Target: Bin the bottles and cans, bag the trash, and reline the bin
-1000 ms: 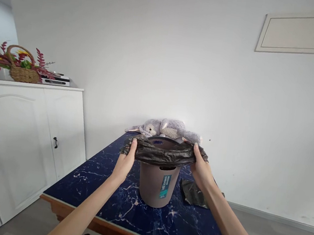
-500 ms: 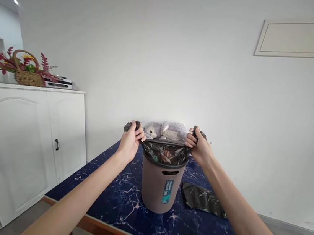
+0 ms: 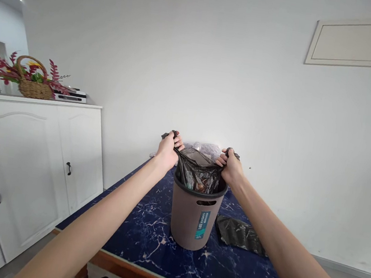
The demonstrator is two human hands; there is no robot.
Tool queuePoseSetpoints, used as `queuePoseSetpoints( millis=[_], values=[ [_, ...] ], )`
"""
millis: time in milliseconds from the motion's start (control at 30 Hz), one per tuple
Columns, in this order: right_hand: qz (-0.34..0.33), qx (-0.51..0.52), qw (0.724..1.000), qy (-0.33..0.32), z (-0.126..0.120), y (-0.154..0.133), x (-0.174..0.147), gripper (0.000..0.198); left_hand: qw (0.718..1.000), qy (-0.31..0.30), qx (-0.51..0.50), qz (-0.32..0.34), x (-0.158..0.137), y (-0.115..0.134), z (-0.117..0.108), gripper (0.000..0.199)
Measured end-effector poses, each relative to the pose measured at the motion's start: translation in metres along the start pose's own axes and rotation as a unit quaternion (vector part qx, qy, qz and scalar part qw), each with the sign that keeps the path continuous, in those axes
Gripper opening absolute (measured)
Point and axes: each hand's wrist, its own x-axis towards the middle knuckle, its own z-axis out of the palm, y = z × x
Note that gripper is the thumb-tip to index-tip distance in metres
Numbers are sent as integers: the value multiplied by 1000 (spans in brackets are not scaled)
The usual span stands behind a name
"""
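Observation:
A black garbage bag [image 3: 198,170] rises out of the brown-grey garbage bin [image 3: 187,226], stretched between my two hands. My left hand [image 3: 169,149] is closed around the bag's left edge, above the bin's rim. On the other side my right hand [image 3: 231,165] grips the right edge, slightly lower. Some mixed contents show dimly through the thin plastic; I cannot make out what they are. The bin stands upright, its blue label facing me. To its right lies a flat, folded black plastic bag [image 3: 241,235].
The blue marbled table [image 3: 137,242] carries the bin, with a pale plush toy [image 3: 209,149] behind it, partly hidden. A white wall is at the back. On the left, a white cabinet [image 3: 32,160] holds a flower basket [image 3: 35,88].
Both hands have come closer together, and the left has risen. The bag's mouth is narrower and the bag is drawn higher out of the bin. More of the plush toy is covered.

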Motion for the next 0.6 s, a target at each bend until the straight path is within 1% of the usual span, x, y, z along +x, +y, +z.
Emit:
queuePoseSetpoints(
  millis=[67, 100, 200, 300, 400, 467, 533, 567, 600],
  values=[
    [-5, 10, 999, 34, -3, 0, 7, 25, 1000, 17, -4, -7, 8, -4, 6, 32],
    [-7, 15, 999, 49, -4, 0, 11, 25, 1000, 26, -5, -12, 11, -5, 9, 32],
    [-14, 30, 996, 83, -4, -4, 20, 33, 999, 45, -9, -21, 21, -10, 20, 33],
    [-24, 45, 994, 98, 0, -9, 25, 36, 999, 46, -14, -22, 26, -12, 31, 31],
    [-33, 61, 994, 88, 11, -17, 29, 35, 999, 32, -18, -14, 29, -8, 43, 28],
    [-42, 72, 994, 73, 22, -25, 30, 30, 1000, 18, -21, -5, 30, -2, 52, 28],
    [-51, 79, 994, 53, 34, -35, 31, 23, 1000, 3, -23, 8, 30, 6, 61, 29],
    [-55, 81, 994, 41, 40, -41, 30, 22, 1000, -4, -23, 14, 29, 12, 64, 30],
    [-57, 82, 995, 29, 46, -47, 30, 25, 999, -11, -22, 20, 29, 18, 67, 30]
  ],
)
